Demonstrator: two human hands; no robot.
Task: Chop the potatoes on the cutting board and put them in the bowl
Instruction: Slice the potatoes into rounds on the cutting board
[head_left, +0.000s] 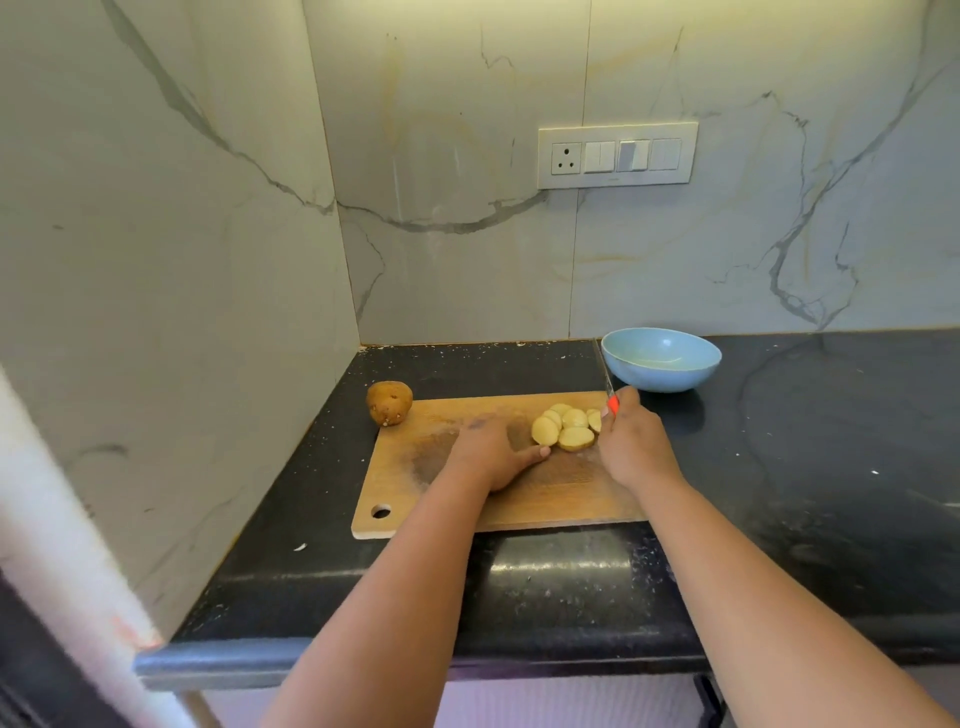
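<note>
Potato slices (566, 428) on cutting board (415, 467), between both hands; left hand (488, 452) flat, fingers straight, thumb touching the pile; right hand (631, 441) clamped on knife (612, 400), bowl (661, 358) just beyond.

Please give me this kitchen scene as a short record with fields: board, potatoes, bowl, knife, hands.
board: wooden board on the black counter
slices: cut potato pieces piled on the board's far right part
whole potato: uncut, at the board's far left corner
bowl: blue bowl, no potato visible inside, beyond the board
knife: orange handle, blade pointing away
left hand: flat on board, fingertips touching the slices
right hand: grips the knife
</note>
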